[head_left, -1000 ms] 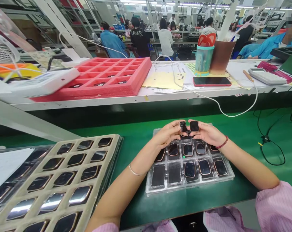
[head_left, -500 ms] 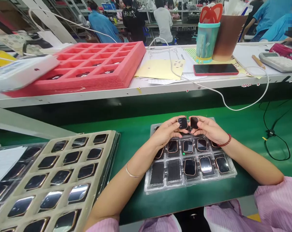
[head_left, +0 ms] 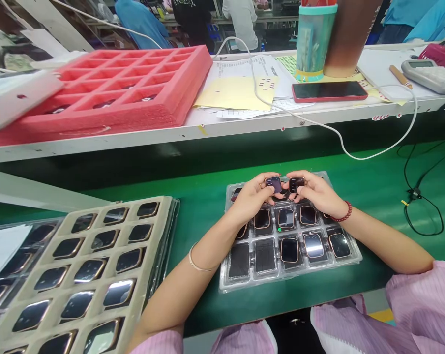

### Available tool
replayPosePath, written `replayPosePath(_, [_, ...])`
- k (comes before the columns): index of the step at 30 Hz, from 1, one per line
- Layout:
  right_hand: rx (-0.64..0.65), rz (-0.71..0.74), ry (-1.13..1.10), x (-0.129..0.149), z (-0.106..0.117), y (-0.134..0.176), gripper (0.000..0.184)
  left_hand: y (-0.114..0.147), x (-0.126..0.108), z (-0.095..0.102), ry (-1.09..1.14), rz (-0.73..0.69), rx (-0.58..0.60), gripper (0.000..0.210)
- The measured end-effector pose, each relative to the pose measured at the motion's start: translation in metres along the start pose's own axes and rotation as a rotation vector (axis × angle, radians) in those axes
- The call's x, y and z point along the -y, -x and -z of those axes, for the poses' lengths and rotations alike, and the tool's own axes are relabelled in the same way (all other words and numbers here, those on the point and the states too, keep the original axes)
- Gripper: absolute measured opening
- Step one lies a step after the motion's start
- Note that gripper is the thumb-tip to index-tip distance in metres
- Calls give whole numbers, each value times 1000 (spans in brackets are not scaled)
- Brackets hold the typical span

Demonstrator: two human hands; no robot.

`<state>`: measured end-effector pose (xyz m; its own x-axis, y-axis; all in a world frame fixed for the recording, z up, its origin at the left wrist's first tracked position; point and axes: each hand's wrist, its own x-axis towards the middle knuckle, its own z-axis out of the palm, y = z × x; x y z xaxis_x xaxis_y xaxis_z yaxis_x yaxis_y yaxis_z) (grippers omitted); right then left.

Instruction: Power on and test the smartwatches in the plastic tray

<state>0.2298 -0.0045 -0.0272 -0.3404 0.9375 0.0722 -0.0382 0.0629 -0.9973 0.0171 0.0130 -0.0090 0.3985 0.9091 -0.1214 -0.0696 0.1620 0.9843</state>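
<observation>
My left hand grips a smartwatch body with a lit screen, its thumb on the front. Beside it, my right hand holds another smartwatch body, also lit with small lines of text, thumb at the lower edge. Both hands are over the back part of a clear plastic tray. Several strapless watches with dark screens and gold-coloured rims sit in its pockets, such as one watch in the front row. Two front-left pockets hold no watch. My hands cover part of the back rows.
At left, a beige tray of several watches lies on stacked clear trays. A red foam tray, phone, teal cup and calculator stand on the shelf. A white cable hangs over its edge; a black cable lies right.
The right-hand watch, dark before, now shows lit text and has turned towards me. The left-hand watch is tilted slightly differently. The camera view has tipped downward.
</observation>
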Motion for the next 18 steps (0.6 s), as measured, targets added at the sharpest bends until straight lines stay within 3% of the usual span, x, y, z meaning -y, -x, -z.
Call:
replayPosePath(5, [-24,-19,-11,7,-1,2,20,2,-2,-1,1,13,1,33])
replayPosePath(18, [0,23,76,2,-2,1,22,1,0,-1,-72,-35,2,29])
